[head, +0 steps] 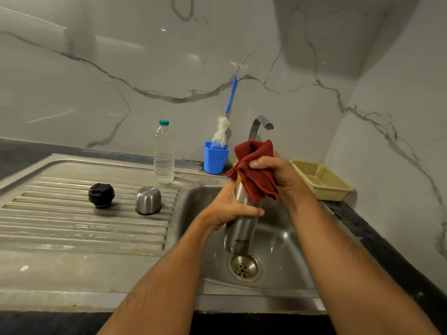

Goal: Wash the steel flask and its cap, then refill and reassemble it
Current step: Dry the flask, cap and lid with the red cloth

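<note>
Steel flask (238, 228): held nearly upright over the sink basin (285, 250), its base just above the drain (244, 268); body bare, top end hidden under the cloth.
Left hand (229, 209): fingers curled round the flask's middle, gripping it from the 9 o'clock side.
Right hand (275, 172): clutches a dark red cloth (256, 172) bunched over the flask's upper end, thumb pressed into the folds.
Black stopper (101, 195): stands on the ribbed drainboard (72, 228), at 9 o'clock from the flask, well apart from it.
Steel cap cup (148, 200): mouth down on the drainboard, near the stopper at its 3 o'clock, not touching.
Plastic water bottle (164, 153): upright with a green cap, at the drainboard's back edge, at 12 o'clock from the steel cup.
Blue tumbler (215, 157): against the marble wall (121, 68), at 3 o'clock from the bottle; a bottle brush (223, 129) with a blue handle leans out of it toward the wall.
Tap spout (261, 124): rises behind the cloth at 12 o'clock from the hands.
Beige plastic basket (321, 180): on the dark counter (377, 238) at 3 o'clock from the right hand.
</note>
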